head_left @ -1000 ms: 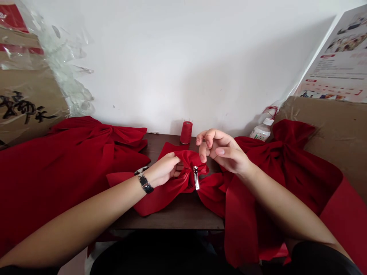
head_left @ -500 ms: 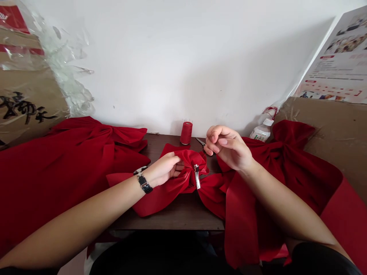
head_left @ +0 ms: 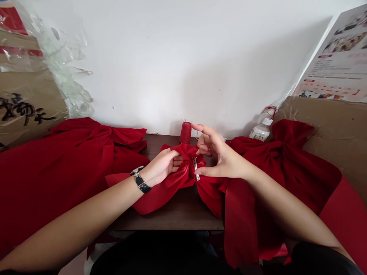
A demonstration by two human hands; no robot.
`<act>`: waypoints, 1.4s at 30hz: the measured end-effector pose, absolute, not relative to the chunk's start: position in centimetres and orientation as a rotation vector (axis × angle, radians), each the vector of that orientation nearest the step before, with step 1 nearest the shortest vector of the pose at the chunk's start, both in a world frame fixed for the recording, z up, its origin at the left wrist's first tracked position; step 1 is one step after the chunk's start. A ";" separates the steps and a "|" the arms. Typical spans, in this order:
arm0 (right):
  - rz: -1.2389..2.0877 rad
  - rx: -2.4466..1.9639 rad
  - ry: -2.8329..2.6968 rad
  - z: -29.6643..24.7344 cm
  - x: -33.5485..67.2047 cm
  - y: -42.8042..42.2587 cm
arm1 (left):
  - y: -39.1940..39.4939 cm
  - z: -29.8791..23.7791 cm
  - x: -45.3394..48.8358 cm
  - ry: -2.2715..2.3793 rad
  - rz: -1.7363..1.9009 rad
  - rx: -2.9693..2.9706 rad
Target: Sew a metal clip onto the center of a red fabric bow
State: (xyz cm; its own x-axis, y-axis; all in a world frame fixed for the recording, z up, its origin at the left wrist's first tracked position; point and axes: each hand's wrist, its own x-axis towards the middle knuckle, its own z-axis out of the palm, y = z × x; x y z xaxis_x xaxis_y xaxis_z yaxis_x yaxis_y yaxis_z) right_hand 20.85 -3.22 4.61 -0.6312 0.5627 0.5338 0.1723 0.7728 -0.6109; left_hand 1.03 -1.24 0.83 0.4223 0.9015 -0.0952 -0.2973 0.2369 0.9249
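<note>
A red fabric bow [head_left: 169, 191] lies on the dark table, its gathered middle raised. My left hand [head_left: 163, 168], with a watch on the wrist, grips the bow's left side, thumb on top and fingers tucked into the folds. A silver metal hair clip [head_left: 196, 170] is at the bow's centre. Over the bow's right side is my right hand [head_left: 219, 154], index finger stretched out and thumb spread wide, the thumb tip at the clip. Its other fingers are curled near the folds. A thin dark line, perhaps thread, crosses the index finger.
Behind the bow stands a red thread spool [head_left: 185, 133] with needles on top. Big red bows lie at left [head_left: 71, 164] and right [head_left: 298, 168]. A white bottle [head_left: 260, 130] stands at the back right. Cardboard boxes flank the dark table [head_left: 169, 221], and a white wall rises behind.
My right hand has moved down and left from above the bow; its thumb and index finger have spread apart, the thumb reaching the clip. My left hand keeps its hold on the bow.
</note>
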 end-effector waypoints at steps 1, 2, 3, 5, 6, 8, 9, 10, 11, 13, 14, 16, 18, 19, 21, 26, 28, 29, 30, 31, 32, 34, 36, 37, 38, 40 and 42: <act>0.592 -0.587 -2.234 4.5 20.6 -3.4 | -1.3 0.9 1.0 0.731 0.939 1.008; 0.519 -0.615 -2.242 4.4 20.4 -3.6 | -1.4 1.0 1.0 0.719 0.944 1.014; 0.453 -0.626 -2.242 4.3 20.3 -3.7 | -1.5 1.0 1.0 0.709 0.951 1.016; 0.346 -0.626 -2.236 4.2 20.1 -3.9 | -1.5 1.0 1.0 0.680 0.980 1.011; 0.307 -0.625 -2.229 4.2 20.0 -3.9 | -1.5 1.0 1.0 0.662 0.998 1.008; 0.266 -0.622 -2.209 4.2 20.1 -3.9 | -1.6 1.0 0.9 0.635 1.039 1.000; 0.262 -0.622 -2.193 4.3 20.1 -3.9 | -1.6 1.0 0.9 0.628 1.060 0.997; 0.270 -0.620 -2.178 4.3 20.1 -3.8 | -1.7 1.0 0.9 0.626 1.079 0.993; 0.286 -0.616 -2.164 4.3 20.2 -3.8 | -1.7 1.1 0.8 0.627 1.097 0.990; 0.333 -0.597 -2.143 4.5 20.3 -3.7 | -1.9 1.1 0.8 0.626 1.130 0.986; 0.358 -0.587 -2.136 4.5 20.4 -3.6 | -1.9 1.2 0.8 0.623 1.144 0.987; 0.401 -0.569 -2.130 4.7 20.6 -3.6 | -2.1 1.3 0.7 0.612 1.172 0.998; 0.434 -0.557 -2.134 4.9 20.8 -3.6 | -2.2 1.5 0.7 0.598 1.187 1.015; 0.448 -0.550 -2.140 5.1 21.0 -3.6 | -2.3 1.5 0.7 0.589 1.189 1.021; 0.475 -0.537 -2.155 5.3 21.2 -3.6 | -2.3 1.6 0.6 0.579 1.182 1.025; 0.551 -0.507 -2.151 5.6 21.5 -3.4 | -2.2 1.7 0.4 0.597 1.170 1.013; 0.587 -0.489 -2.140 5.6 21.6 -3.3 | -2.2 1.7 0.4 0.603 1.167 1.014; 0.603 -0.479 -2.138 5.6 21.6 -3.2 | -2.2 1.7 0.4 0.604 1.165 1.014; 0.618 -0.472 -2.139 5.6 21.7 -3.2 | -2.1 1.7 0.4 0.605 1.165 1.013; 0.632 -0.465 -2.141 5.6 21.7 -3.1 | -2.1 1.7 0.4 0.607 1.164 1.012; 0.644 -0.462 -2.144 5.7 21.8 -3.1 | -2.1 1.8 0.4 0.607 1.162 1.010; 0.664 -0.460 -2.148 5.7 21.9 -3.2 | -2.0 1.8 0.4 0.607 1.164 1.006; 0.677 -0.462 -2.149 5.8 21.9 -3.3 | -2.0 1.7 0.4 0.606 1.168 1.004; 0.679 -0.462 -2.150 5.8 21.9 -3.4 | -2.0 1.7 0.4 0.606 1.169 1.004; 0.679 -0.460 -2.151 5.8 21.9 -3.4 | -2.0 1.7 0.4 0.605 1.168 1.006; 0.673 -0.452 -2.148 5.8 21.9 -3.4 | -2.0 1.7 0.5 0.593 1.154 1.015; 0.664 -0.443 -2.138 5.7 21.9 -3.3 | -2.0 1.7 0.5 0.574 1.137 1.024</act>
State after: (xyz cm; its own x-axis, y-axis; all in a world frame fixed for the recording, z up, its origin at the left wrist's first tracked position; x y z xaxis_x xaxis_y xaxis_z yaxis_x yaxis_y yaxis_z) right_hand 21.94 -3.34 5.73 -0.5907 0.5211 0.6160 0.0804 0.7977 -0.5977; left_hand 0.46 -2.02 1.73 0.3544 0.9283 0.1128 -0.4601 0.0681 0.8852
